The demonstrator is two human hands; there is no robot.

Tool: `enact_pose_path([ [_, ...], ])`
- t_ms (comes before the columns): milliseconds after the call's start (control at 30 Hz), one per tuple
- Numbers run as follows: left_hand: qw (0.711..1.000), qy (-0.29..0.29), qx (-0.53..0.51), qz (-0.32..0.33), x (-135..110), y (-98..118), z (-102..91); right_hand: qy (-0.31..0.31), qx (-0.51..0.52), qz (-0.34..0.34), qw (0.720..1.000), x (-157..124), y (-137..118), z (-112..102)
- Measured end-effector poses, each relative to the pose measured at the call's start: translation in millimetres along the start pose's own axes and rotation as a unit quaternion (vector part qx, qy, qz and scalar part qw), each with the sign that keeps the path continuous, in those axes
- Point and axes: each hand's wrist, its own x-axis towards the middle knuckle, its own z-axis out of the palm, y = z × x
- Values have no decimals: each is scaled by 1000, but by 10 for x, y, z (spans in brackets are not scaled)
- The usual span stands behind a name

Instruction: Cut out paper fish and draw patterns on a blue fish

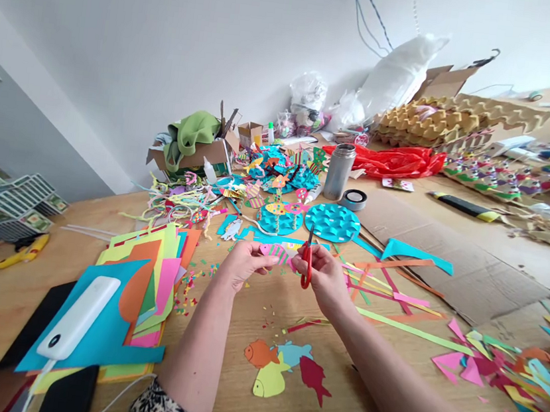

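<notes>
Red-handled scissors (307, 263) stand upright in the right hand (326, 280). Its fingers are clenched through and around the loops, and the blades point away from the person. Just left of those fingers, the left hand (242, 265) pinches a small pink striped paper cut-out (275, 253) between thumb and fingertips. The cut-out spans the gap between the two hands and reaches to the scissors.

Below the fingers, nearer the person, four paper fish lie close together on the wooden table (242, 309): an orange fish (261, 353), a blue fish (294, 352), a yellow fish (269, 380) and a dark red fish (314, 376). Small paper crumbs are scattered between them and the hands.

Left of the left fingers lies a loose stack of coloured paper sheets (147, 270), with a white power bank (78, 317) resting on its blue top sheet.

Just beyond the fingers sit two teal bumpy discs (332, 222). Farther off stand a steel flask (339, 170) and a roll of tape (355, 199) beside it.

Right of the right fingers, long paper strips (394, 294) fan across the table towards a flat cardboard sheet (449, 254). Well past them, at the right edge, is a heap of coloured scraps (510, 368).
</notes>
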Motion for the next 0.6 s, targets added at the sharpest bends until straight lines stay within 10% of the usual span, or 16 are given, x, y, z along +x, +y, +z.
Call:
enact_pose_path([
  [267, 998, 34, -41, -13, 45, -66, -4, 13, -3, 2, 1000, 17, -3, -26],
  [600, 936, 293, -196, -5, 235, -209, -619, 67, -25, -21, 997, 44, 70, -94],
])
